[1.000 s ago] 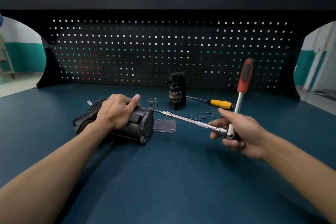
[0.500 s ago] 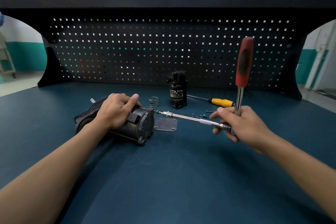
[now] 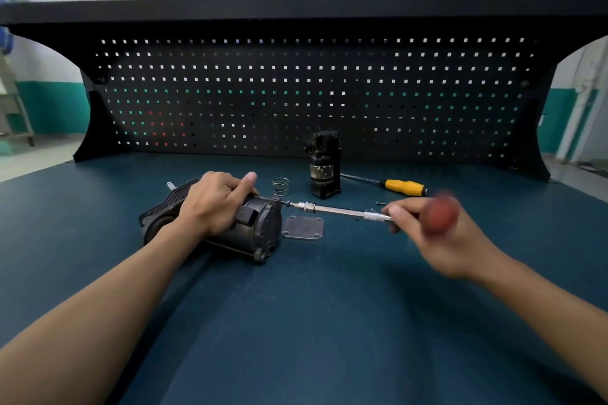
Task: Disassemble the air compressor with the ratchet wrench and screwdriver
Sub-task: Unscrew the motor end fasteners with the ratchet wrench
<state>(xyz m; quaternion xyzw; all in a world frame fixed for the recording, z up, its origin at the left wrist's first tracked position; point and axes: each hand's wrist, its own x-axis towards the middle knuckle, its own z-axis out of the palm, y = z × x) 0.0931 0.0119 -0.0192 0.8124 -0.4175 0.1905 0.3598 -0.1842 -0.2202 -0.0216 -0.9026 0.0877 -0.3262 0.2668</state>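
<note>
- Pinning the air compressor [image 3: 253, 227] on its side with my left hand [image 3: 214, 200], I have fingers and thumb curled over the top of its dark body; in the head view it lies on the bench [image 3: 329, 322], left of centre
- My right hand [image 3: 437, 233] is clenched round the ratchet wrench [image 3: 339, 210] at its head end; the red handle is smeared by motion, so I cannot tell exactly how each finger sits
- The wrench's long silver extension runs from that hand leftward, and its tip meets the upper edge of the compressor's end face, on what I take to be a bolt
- Already off, as I judge it: a flat cover plate [image 3: 303, 227] with corner holes lies on the bench just beside the end face, a coil spring [image 3: 280, 186] stands just behind the compressor's end, and a black cylinder part [image 3: 324, 169] stands upright near the pegboard [image 3: 312, 92]
- A few small screws [image 3: 381, 203] lie loose close to my right hand
- The yellow-handled screwdriver [image 3: 403, 187] lies on the bench behind the wrench, right of the cylinder part, with no hand on it
- Left to do: the finned housing and round body are in one piece, so the fastener under the socket has to come out, and probably others that I cannot count from here
- I would put the job somewhere near the middle, with the outer parts off and the main body not yet split
</note>
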